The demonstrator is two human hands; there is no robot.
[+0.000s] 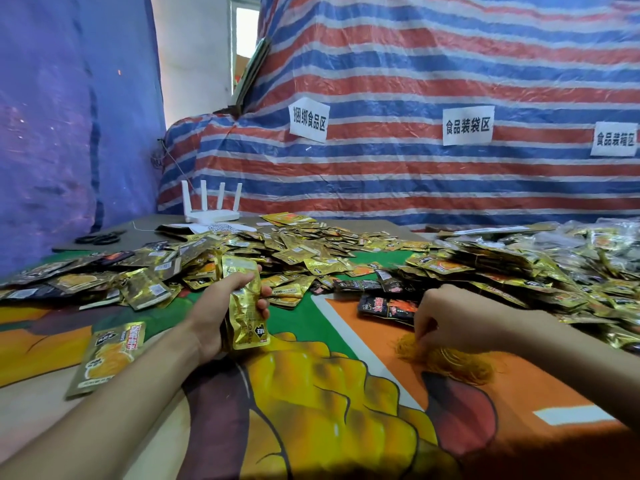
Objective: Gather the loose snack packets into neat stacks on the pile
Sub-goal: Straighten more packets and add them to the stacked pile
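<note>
My left hand [221, 306] grips an upright stack of gold snack packets [244, 306] above the table's middle. My right hand [450, 317] reaches down with curled fingers into a heap of thin orange rubber bands [450, 362] and pinches at them. Loose gold and black packets [294, 251] lie scattered across the far half of the table. A taller pile of packets [502, 271] sits at the right, just behind my right hand. A few black and red packets [388, 306] lie left of that hand. One gold packet [107, 355] lies alone at the near left.
The table carries a colourful printed cover [329, 393]. A white router [211, 211] with several antennas stands at the back, black scissors [98, 239] to its left. A striped tarp [415, 116] with paper labels hangs behind, a blue tarp [69, 116] at the left.
</note>
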